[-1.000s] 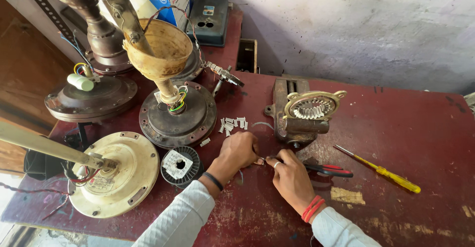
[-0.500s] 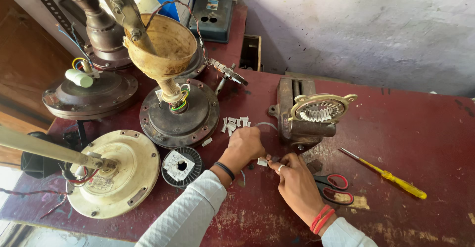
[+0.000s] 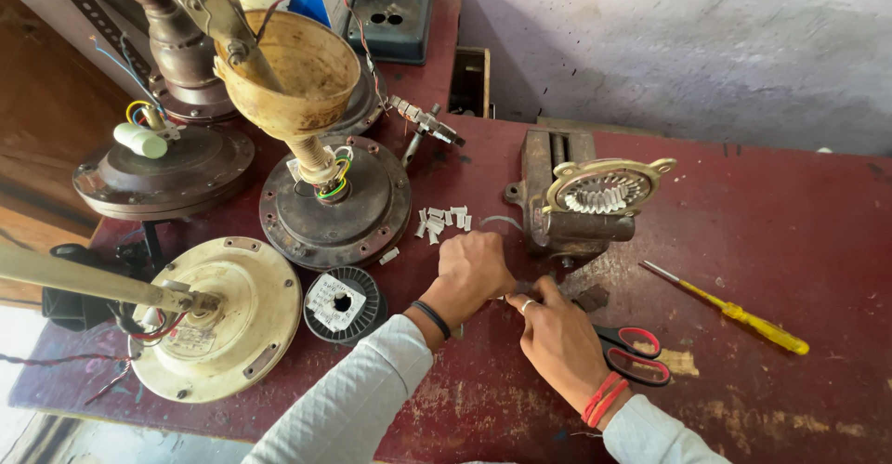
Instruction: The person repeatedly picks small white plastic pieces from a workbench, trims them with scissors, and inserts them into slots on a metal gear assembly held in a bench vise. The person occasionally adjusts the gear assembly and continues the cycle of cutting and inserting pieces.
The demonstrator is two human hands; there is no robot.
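1. One camera only, worn on my head, above the near edge of the red table (image 3: 790, 241).
2. It looks steeply down and forward toward the far edge and wall (image 3: 669, 37).
3. It sits close; my forearms enter from the bottom.

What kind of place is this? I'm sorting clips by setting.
Probably a small repair workshop for ceiling fans: opened fan motors crowd a worn red bench, beside a spool of winding wire, a yellow screwdriver and scissors.

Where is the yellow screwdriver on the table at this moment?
In the head view, the yellow screwdriver lies on the red table at the right, beyond the red-handled scissors and the right hand.
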